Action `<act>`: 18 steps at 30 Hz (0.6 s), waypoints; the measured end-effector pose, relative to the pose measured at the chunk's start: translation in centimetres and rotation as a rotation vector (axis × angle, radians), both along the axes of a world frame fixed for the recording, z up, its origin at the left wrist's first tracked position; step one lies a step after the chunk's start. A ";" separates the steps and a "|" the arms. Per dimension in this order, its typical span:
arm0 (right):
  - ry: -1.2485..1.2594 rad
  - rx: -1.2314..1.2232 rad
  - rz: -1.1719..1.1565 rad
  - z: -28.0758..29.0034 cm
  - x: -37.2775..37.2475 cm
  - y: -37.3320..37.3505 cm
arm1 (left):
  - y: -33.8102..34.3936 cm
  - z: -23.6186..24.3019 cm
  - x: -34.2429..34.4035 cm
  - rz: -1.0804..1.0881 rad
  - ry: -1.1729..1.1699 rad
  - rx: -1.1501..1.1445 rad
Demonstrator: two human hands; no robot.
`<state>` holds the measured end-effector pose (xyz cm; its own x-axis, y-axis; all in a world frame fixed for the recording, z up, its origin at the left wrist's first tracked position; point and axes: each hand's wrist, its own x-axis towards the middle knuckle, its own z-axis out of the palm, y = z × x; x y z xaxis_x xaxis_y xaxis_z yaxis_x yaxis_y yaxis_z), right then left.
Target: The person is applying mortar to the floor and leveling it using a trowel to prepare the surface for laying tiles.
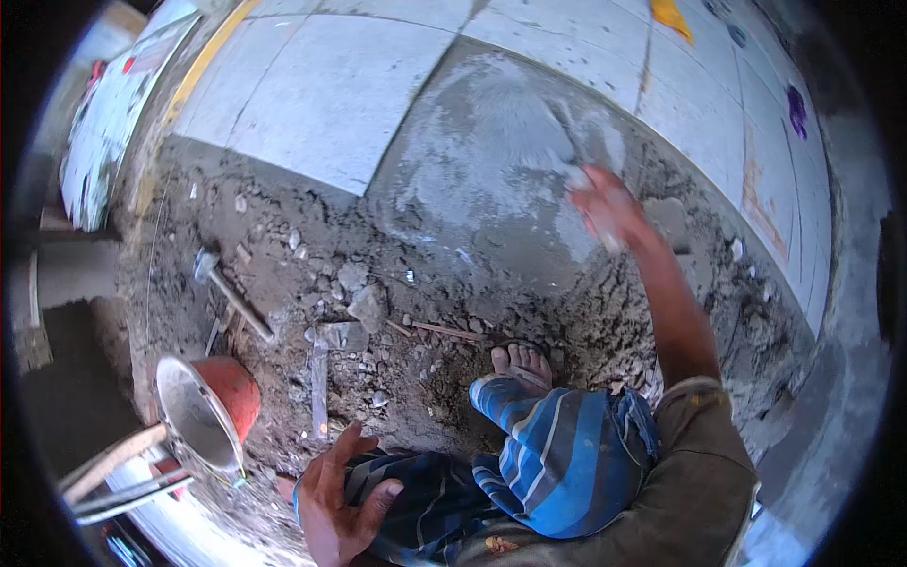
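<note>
My right hand is closed round the handle of a trowel, its blade smeared by motion. The blade lies over a patch of wet grey mortar that fills the space between laid floor tiles. My left hand rests by my left knee with its fingers apart and nothing in it. Near that hand, a mallet with a flat wooden handle lies on the rubble. Farther left lies a hammer with a grey head.
Large pale tiles border the mortar on the far side and right. A red bucket tilts at the left beside a wooden handle. Stones and loose soil surround my bare foot. A yellow cloth-like piece lies on far tiles.
</note>
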<state>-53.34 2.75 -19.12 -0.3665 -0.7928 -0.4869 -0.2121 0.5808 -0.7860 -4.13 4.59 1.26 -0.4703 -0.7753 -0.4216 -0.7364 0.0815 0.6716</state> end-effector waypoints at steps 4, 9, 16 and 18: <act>-0.125 -0.021 -0.273 0.2 -0.2 3.2 | 1.0 0.6 1.3 0.038 0.075 -0.027; 0.011 0.052 -0.218 -2.4 -2.7 3.0 | 1.0 -1.0 1.8 0.053 0.069 -0.043; -0.088 0.022 -0.418 -1.5 -1.4 10.7 | 1.0 0.9 3.1 -0.139 0.179 -0.181; 0.130 0.048 -0.306 -0.8 -1.9 7.6 | 1.0 0.7 3.7 -0.177 0.171 -0.203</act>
